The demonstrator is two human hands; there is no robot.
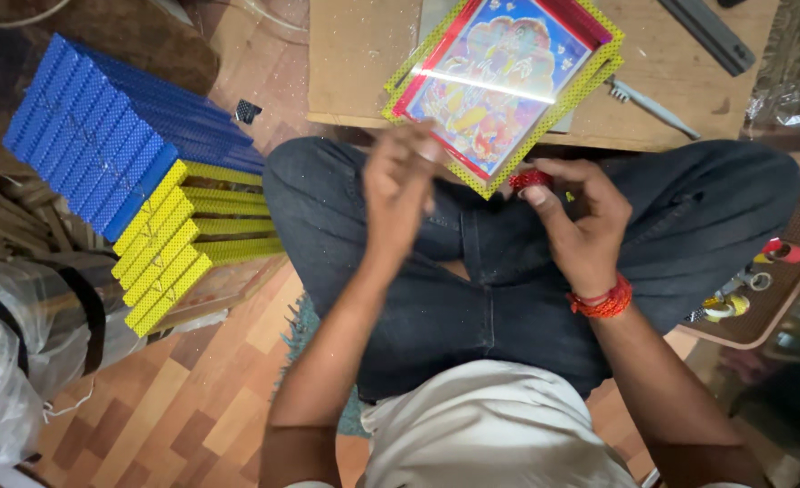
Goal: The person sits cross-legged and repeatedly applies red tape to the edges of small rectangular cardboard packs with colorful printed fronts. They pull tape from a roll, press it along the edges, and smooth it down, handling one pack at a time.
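Pinching one small red piece (pixel 530 179) between thumb and fingertips of my right hand (pixel 581 221), I sit cross-legged before one low wooden tabletop (pixel 364 63). My left hand (pixel 400 185) is blurred, fingers gathered together near the corner of one rectangular picture frame (pixel 499 81), glossy, with yellow dotted border, lying on the tabletop. At my left stand two stacks of textured strips: one blue stack (pixel 111 136), one yellow stack (pixel 178 244).
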